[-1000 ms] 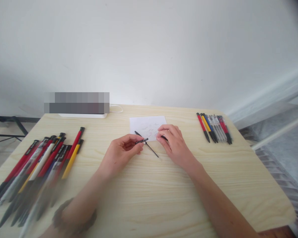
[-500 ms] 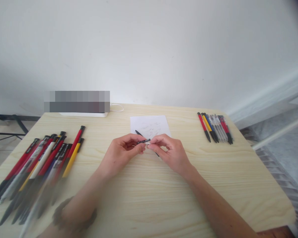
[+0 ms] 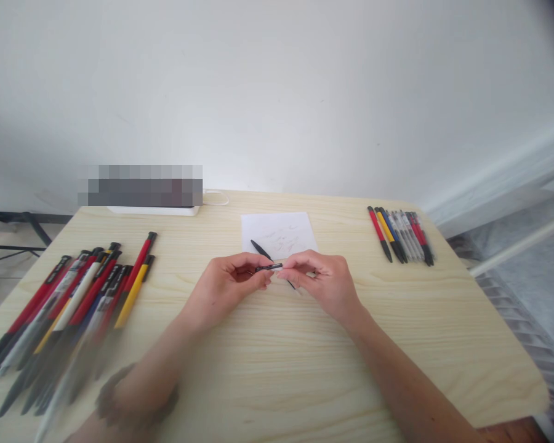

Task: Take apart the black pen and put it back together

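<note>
While both hands are meeting over the middle of the wooden table (image 3: 277, 369), the left hand (image 3: 226, 286) is pinching one end of a short black pen piece (image 3: 268, 267) and the right hand (image 3: 325, 283) is pinching the other, so it's hanging level just above the tabletop. A thin black refill (image 3: 260, 248) is lying slanted underneath, partly on the scribbled paper (image 3: 281, 227). A pile of pens (image 3: 83, 295) is sitting far left, a row of pens (image 3: 399, 231) far right.
</note>
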